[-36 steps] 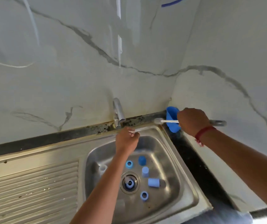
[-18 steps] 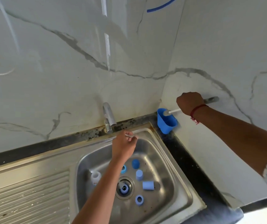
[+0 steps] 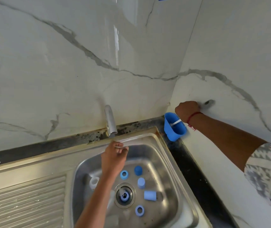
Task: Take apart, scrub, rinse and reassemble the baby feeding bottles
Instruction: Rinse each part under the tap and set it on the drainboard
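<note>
Loose bottle parts lie in the steel sink point(image 3: 167, 163): two blue rings point(image 3: 124, 174) point(image 3: 139, 210), a dark blue cap point(image 3: 138, 170), a pale blue cap point(image 3: 141, 183), a pale blue cylinder point(image 3: 150, 195) and a clear piece point(image 3: 94, 181). Another blue part sits in the drain point(image 3: 124, 195). My left hand point(image 3: 114, 159) hovers over the sink's back edge and pinches a thin white stick point(image 3: 120, 146). My right hand point(image 3: 187, 111) grips the bottle brush by its grey handle point(image 3: 209, 102). The brush's white shaft point(image 3: 176, 122) slants down into the blue cup point(image 3: 174, 131), and its head is hidden inside.
A steel tap point(image 3: 110, 120) stands behind the sink, just above my left hand. The ribbed drainboard point(image 3: 24, 199) lies to the left. Marble walls meet in a corner behind the blue cup. A dark counter strip point(image 3: 194, 175) runs along the sink's right side.
My right hand has tipped the brush head down into the blue cup. My left hand stays over the sink's back edge with the thin stick.
</note>
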The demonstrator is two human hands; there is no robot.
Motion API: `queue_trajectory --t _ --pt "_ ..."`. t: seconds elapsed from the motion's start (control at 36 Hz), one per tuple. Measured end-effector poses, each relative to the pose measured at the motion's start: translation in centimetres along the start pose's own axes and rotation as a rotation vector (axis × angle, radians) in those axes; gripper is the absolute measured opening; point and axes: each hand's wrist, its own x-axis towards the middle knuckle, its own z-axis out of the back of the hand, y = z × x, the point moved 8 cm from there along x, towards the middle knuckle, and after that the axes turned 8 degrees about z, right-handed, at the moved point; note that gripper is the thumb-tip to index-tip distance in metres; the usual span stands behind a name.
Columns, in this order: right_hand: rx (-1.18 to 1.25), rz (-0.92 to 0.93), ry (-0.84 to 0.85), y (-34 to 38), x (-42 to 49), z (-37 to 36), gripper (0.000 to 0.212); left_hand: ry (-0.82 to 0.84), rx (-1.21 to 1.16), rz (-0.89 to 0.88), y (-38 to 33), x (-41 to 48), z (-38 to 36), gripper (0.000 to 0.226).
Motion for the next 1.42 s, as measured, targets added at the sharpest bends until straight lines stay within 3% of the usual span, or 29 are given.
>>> queue_trajectory --t 0.44,1.14,1.31,1.42 --pt "-0.131 0.001 -0.025 1.1 -0.4 -1.4 0.003 -0.002 -0.077 0.057 1.5 -1.0 -0.5 0.012" --pt "-0.134 0.046 -0.046 2.1 -2.6 -2.6 0.008 -0.012 -0.058 0.098 3.5 -2.6 -0.9 0.013" --pt "-0.061 0.098 -0.107 3.3 -2.8 -1.5 0.003 -0.005 -0.041 0.097 3.5 -1.8 -0.8 0.013" --pt "0.177 0.145 -0.178 5.8 -2.9 -0.7 0.008 0.002 -0.119 0.21 5.9 -1.9 -0.1 0.014"
